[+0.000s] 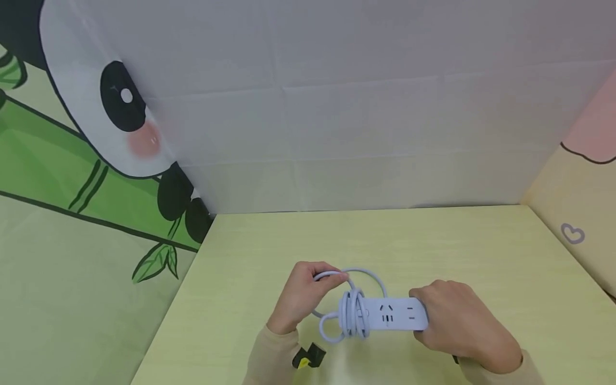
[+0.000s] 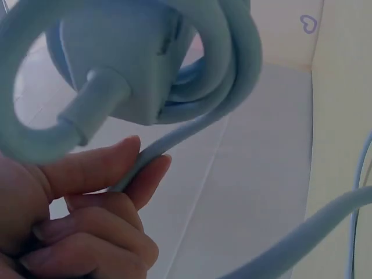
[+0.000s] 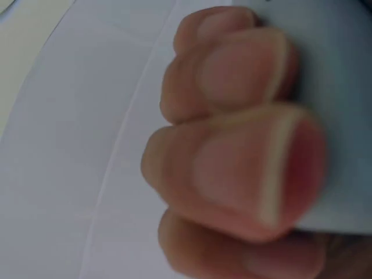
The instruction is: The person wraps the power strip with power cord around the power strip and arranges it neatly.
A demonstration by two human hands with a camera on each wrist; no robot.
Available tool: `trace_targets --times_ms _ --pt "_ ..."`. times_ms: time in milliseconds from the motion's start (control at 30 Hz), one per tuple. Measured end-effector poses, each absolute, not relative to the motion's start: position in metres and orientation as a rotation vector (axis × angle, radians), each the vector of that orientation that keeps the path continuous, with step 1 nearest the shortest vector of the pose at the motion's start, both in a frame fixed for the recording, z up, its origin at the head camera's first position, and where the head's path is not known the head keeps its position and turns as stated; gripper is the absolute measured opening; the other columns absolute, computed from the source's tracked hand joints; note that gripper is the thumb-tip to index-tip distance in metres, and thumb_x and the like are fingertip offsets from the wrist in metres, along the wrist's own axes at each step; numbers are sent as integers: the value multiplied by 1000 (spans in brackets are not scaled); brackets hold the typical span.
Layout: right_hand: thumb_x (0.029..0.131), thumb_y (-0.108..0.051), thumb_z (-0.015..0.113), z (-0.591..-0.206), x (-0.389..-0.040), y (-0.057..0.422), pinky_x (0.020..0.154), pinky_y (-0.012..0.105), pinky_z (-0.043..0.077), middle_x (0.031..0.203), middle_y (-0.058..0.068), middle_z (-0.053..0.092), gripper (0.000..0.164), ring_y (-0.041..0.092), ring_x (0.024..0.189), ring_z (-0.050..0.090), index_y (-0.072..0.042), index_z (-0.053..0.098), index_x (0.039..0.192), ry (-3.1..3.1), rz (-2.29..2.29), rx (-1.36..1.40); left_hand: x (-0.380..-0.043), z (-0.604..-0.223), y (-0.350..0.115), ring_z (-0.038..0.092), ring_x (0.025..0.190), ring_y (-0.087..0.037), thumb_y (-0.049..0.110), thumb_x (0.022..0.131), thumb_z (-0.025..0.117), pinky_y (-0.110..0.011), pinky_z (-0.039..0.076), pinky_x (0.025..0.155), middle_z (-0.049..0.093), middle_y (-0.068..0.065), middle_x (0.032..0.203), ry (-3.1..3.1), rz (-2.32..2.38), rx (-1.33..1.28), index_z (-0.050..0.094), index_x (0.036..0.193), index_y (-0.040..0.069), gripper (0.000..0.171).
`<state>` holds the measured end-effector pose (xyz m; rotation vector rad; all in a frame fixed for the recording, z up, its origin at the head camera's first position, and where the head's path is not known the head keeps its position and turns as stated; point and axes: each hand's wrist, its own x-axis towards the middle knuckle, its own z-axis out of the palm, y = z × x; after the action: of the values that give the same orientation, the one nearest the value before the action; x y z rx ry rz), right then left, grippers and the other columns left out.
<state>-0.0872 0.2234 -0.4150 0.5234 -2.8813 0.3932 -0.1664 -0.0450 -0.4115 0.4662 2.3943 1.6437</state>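
A white power strip (image 1: 397, 314) lies level in the head view, its sockets facing up. Several turns of its power cord (image 1: 353, 315) are wound round its left end. My right hand (image 1: 457, 321) grips the strip's right end; the right wrist view shows its fingertips (image 3: 232, 168) curled against the casing (image 3: 343, 116). My left hand (image 1: 308, 294) pinches the cord between thumb and forefinger, left of the coil. In the left wrist view the pinched cord (image 2: 168, 142) runs up to the wound turns, and the cord's stub (image 2: 96, 104) enters the strip's end.
A pale yellow-green tabletop (image 1: 250, 240) lies under the hands. A whitish wall cloth (image 1: 337, 123) rises at its back edge. Printed panels stand at the sides, a green one (image 1: 72, 299) on the left and a cream one (image 1: 572, 214) on the right. A loose cord loop (image 1: 372, 275) arcs behind the strip.
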Motion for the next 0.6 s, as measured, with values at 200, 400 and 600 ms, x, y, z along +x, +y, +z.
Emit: trace_targets --times_ms 200,400,600 --pt "60 -13 80 -417 -89 221 49 22 29 55 -17 39 34 3 52 33 -28 49 64 -2908 367 485 -164 -408 -44 45 67 -9 29 94 73 -23 44 71 63 1 76 2404 1605 450 80 101 9 23" --pt "60 -13 80 -420 -91 221 48 23 29 56 -15 41 31 5 52 35 -27 52 65 -2921 366 457 -161 -406 -42 31 56 -8 29 96 69 -21 35 60 42 4 66 2406 1577 453 80 104 8 24" --pt "62 -13 79 -420 -93 221 48 24 29 56 -14 43 30 6 52 36 -26 53 65 -2950 374 429 -159 -406 -41 39 62 -8 31 97 68 -22 41 68 58 3 75 2410 1575 453 80 105 9 25"
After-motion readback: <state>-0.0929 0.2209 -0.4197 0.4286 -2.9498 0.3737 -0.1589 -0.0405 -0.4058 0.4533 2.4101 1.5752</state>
